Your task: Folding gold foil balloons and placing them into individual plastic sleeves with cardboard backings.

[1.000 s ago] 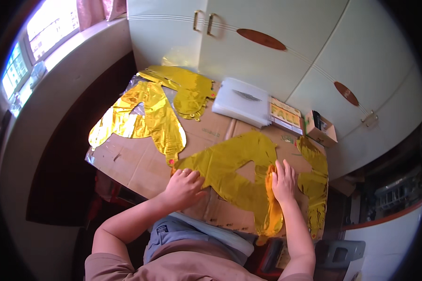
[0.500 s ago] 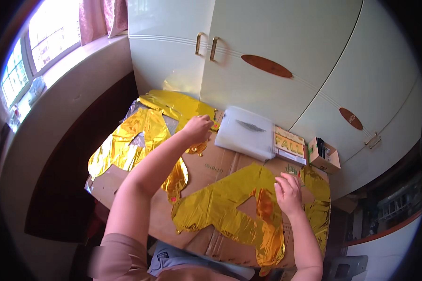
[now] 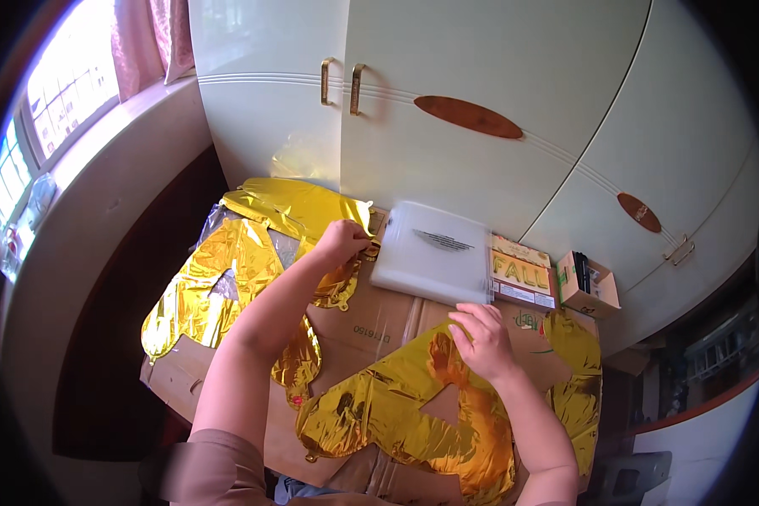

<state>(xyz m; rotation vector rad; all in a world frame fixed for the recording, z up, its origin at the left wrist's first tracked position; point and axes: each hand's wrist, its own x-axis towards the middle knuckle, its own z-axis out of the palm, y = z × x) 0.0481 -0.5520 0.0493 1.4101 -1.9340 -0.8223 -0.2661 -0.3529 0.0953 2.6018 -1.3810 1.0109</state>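
My left hand (image 3: 344, 242) reaches to the back of the cardboard, beside a flat gold foil balloon (image 3: 295, 207). Its fingers are pinched together at that balloon's right end, and whatever sits between them is too small to make out. My right hand (image 3: 483, 339) hovers over the top of a gold foil balloon shaped like a letter A (image 3: 396, 396), fingers loosely curled and apart with nothing in them. Another A-shaped foil balloon (image 3: 240, 232) lies at the left, partly behind my left forearm. A further gold balloon (image 3: 578, 405) lies at the right edge.
Brown cardboard (image 3: 358, 325) covers the work surface. At its back stand a stack of clear plastic bags (image 3: 434, 253), a printed box (image 3: 523, 274) and a small open carton (image 3: 589, 287) with dark items. Behind rises a pale cabinet (image 3: 481, 51); a window (image 3: 72, 80) is at the left.
My right hand has moved left and slightly up over the A-shaped balloon. My left hand has shifted slightly left and down in view, staying at the back balloon's end. The whole view has shifted.
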